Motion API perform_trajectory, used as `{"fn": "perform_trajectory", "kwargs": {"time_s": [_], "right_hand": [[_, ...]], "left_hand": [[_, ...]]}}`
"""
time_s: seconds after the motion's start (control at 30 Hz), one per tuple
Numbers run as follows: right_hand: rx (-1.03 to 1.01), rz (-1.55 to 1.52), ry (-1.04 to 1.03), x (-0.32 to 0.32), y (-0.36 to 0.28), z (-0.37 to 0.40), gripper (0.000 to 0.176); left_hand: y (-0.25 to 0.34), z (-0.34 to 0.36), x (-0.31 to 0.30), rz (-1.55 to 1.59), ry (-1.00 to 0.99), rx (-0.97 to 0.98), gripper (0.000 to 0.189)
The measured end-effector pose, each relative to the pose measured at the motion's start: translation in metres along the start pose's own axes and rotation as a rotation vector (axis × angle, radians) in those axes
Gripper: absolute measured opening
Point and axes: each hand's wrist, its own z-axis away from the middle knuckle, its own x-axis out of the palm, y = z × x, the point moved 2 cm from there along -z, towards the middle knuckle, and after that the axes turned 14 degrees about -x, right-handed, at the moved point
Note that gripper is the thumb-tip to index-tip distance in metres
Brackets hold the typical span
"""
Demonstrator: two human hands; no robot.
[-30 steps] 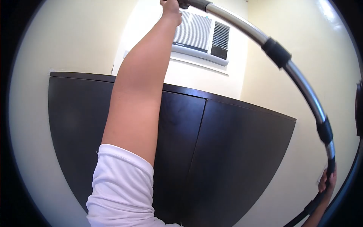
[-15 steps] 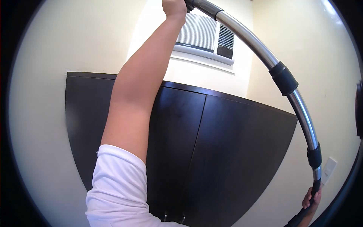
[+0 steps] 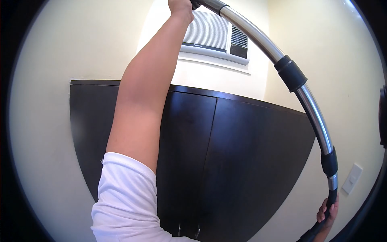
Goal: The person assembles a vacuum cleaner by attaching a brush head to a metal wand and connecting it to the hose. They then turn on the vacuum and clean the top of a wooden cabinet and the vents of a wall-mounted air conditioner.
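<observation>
A vacuum cleaner wand [image 3: 312, 109], silver tube with black collars, arcs across the right half of the head view. High at the top edge, my left hand [image 3: 180, 6] is closed at the wand's black upper end; the frame cuts off part of its fingers. My left arm reaches straight up in a white sleeve. At the lower right, my right hand [image 3: 331, 210] wraps its fingers round the black handle [image 3: 332, 197] at the wand's lower end. What joins the wand's top end is out of view.
Ahead stands a dark cabinet [image 3: 250, 161] with two small metal handles low down. Above it, a window air conditioner [image 3: 213, 34] sits in the wall, behind the wand. A light switch [image 3: 352, 178] is on the right wall, close to my right hand.
The wand has shifted left and slightly up in view at its middle. My left hand has moved a little left, my right hand slightly left and down. Both holds look unchanged.
</observation>
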Motion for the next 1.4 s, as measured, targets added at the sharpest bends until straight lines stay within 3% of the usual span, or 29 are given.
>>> {"fn": "perform_trajectory", "kwargs": {"time_s": [0.03, 0.13, 0.17, 0.23, 0.3, 0.37, 0.4, 0.47, 0.6, 0.63, 0.73, 0.83, 0.93, 1.03, 1.13, 1.23, 1.27, 1.4], "right_hand": [[-0.031, 0.026, -0.014, -0.001, 0.003, -0.002, 0.074], [-0.080, 0.077, -0.078, -0.008, 0.008, 0.002, 0.075], [-0.079, 0.076, -0.127, -0.008, 0.007, -0.001, 0.075], [-0.072, 0.050, -0.108, 0.000, 0.009, -0.002, 0.081], [-0.126, 0.085, -0.059, 0.011, 0.010, -0.004, 0.080], [-0.199, 0.157, -0.027, 0.030, 0.015, 0.000, 0.078], [-0.238, 0.232, 0.025, 0.049, 0.007, 0.011, 0.076], [-0.294, 0.299, 0.030, 0.081, -0.003, -0.005, 0.070], [-0.318, 0.573, -0.051, 0.137, -0.035, -0.058, 0.061], [-0.297, 0.619, -0.068, 0.176, -0.012, -0.130, 0.061], [-0.326, 0.720, -0.148, 0.239, -0.003, -0.198, 0.058], [-0.332, 0.739, -0.156, 0.287, 0.003, -0.253, 0.056], [-0.330, 0.700, -0.249, 0.316, 0.007, -0.310, 0.052], [-0.380, 0.704, -0.286, 0.351, 0.016, -0.359, 0.040], [-0.365, 0.685, -0.273, 0.367, 0.033, -0.403, 0.027], [-0.392, 0.725, -0.311, 0.407, 0.033, -0.434, 0.024], [-0.390, 0.726, -0.338, 0.417, 0.036, -0.445, 0.026], [-0.177, 0.706, -0.110, 0.475, 0.037, -0.436, 0.020]], "left_hand": [[-0.002, 0.002, 0.002, -0.027, 0.003, 0.008, 0.047], [0.007, 0.077, 0.034, -0.122, 0.437, -0.412, 0.075], [-0.012, 0.076, 0.039, -0.156, 0.308, -0.356, 0.095], [-0.016, 0.129, 0.071, 0.012, 0.095, -0.255, 0.085], [-0.002, 0.196, 0.080, 0.001, -0.051, -0.368, 0.080], [-0.047, 0.216, 0.079, 0.052, -0.267, -0.327, 0.082], [-0.035, 0.261, 0.094, -0.071, -0.484, -0.418, 0.081], [-0.044, 0.289, 0.092, -0.262, -0.711, -0.243, 0.085], [-0.040, 0.362, 0.083, -0.689, -0.814, 0.015, 0.092], [-0.069, 0.322, 0.089, -0.844, -0.865, 0.145, 0.091], [-0.048, 0.351, 0.062, -1.124, -1.074, 0.346, 0.073], [-0.034, 0.360, 0.030, -1.227, -1.116, 0.514, 0.055], [-0.034, 0.348, 0.000, -1.427, -1.066, 0.654, 0.048], [-0.029, 0.323, -0.041, -1.428, -0.882, 0.852, 0.046], [-0.034, 0.304, -0.070, -1.496, -0.836, 0.885, 0.047], [-0.026, 0.289, -0.085, -1.633, -0.926, 0.489, 0.046], [-0.026, 0.290, -0.088, -1.636, -0.940, 0.502, 0.046], [-0.035, 0.293, -0.092, -1.598, -0.945, 0.571, 0.049]]}}
